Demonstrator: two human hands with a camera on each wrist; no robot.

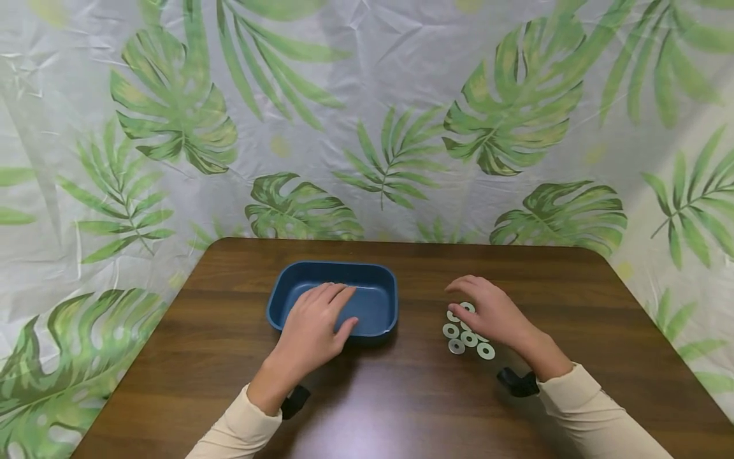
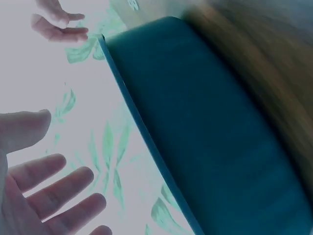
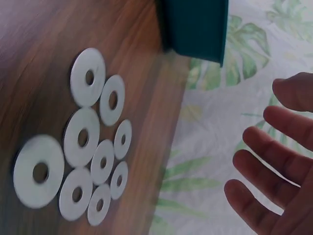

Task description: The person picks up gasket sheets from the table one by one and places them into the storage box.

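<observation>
Over the blue tray [image 1: 375,299] hovers my left hand [image 1: 314,325], its fingers spread and holding nothing. In the left wrist view that hand's fingers [image 2: 63,191] stand apart from the tray's outer wall [image 2: 195,127]. My right hand [image 1: 496,312] is above a cluster of flat metal washers [image 1: 485,350], hiding some of them in the head view. The right wrist view has several washers [image 3: 80,137] lying flat on the wood, close together. No washer is between the right hand's loosely bent fingers [image 3: 264,176].
A brown wooden table [image 1: 413,395] carries the tray and the washers. Behind it hangs a pale curtain [image 1: 401,76] with green leaf prints. Black straps with small devices [image 1: 518,382] sit at both wrists.
</observation>
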